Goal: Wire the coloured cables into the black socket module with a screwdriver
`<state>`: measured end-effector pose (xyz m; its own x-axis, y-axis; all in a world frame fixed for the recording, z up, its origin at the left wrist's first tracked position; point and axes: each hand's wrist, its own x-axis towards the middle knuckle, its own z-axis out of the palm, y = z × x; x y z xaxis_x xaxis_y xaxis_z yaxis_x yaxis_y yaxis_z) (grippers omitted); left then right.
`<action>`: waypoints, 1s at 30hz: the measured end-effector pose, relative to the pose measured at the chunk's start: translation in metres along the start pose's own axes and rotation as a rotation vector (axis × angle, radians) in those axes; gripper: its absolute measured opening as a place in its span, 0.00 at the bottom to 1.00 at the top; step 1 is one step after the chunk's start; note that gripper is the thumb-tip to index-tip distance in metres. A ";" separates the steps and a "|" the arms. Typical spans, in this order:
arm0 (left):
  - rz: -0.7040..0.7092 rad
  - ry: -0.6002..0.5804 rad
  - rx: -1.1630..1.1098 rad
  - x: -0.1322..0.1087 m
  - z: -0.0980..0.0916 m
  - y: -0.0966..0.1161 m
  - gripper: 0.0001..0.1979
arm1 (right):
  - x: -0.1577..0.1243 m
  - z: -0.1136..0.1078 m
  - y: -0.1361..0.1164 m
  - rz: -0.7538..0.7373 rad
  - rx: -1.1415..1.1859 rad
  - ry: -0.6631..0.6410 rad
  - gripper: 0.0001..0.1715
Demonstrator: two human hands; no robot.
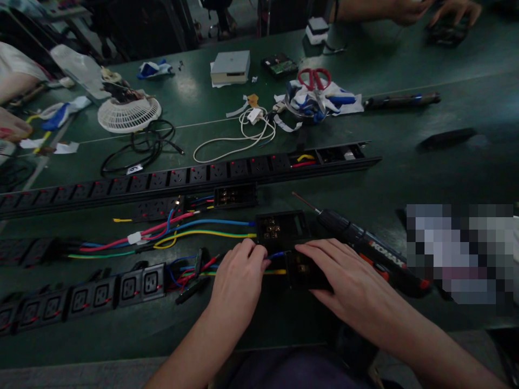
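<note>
My left hand [240, 275] is closed, its fingertips pinched at a blue wire [278, 254] that runs into a small black terminal box [300, 276]. A yellow wire [277, 272] enters the same box just below. My right hand [344, 270] grips that box from the right, thumb on the near side and fingers over the top. Brass-coloured contacts show inside it. Just beyond lies a second black terminal box [298, 222] with a thick blue wire and a yellow-green wire. To the left, a strip of black outlets [91, 296] trails loose coloured wires towards my left hand.
A black-and-orange electric screwdriver [357, 235] lies close to my right hand. A long socket strip [198, 174] crosses the green table. Beyond are red-handled scissors [314, 79], a white cable [227, 141], and a white fan grille [130, 114]. Other people's hands [454, 11] work at the far side.
</note>
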<state>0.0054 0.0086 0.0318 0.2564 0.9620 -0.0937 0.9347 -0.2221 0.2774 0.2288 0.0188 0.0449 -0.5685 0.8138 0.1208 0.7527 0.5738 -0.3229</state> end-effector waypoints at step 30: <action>0.117 -0.320 -0.288 0.009 -0.027 -0.007 0.09 | 0.012 -0.010 -0.007 0.284 0.227 -0.314 0.34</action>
<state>-0.0057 0.0233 0.0544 0.4622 0.8255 -0.3239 0.7995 -0.2299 0.5549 0.2203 0.0254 0.0577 -0.4497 0.8480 -0.2804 0.8211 0.2690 -0.5034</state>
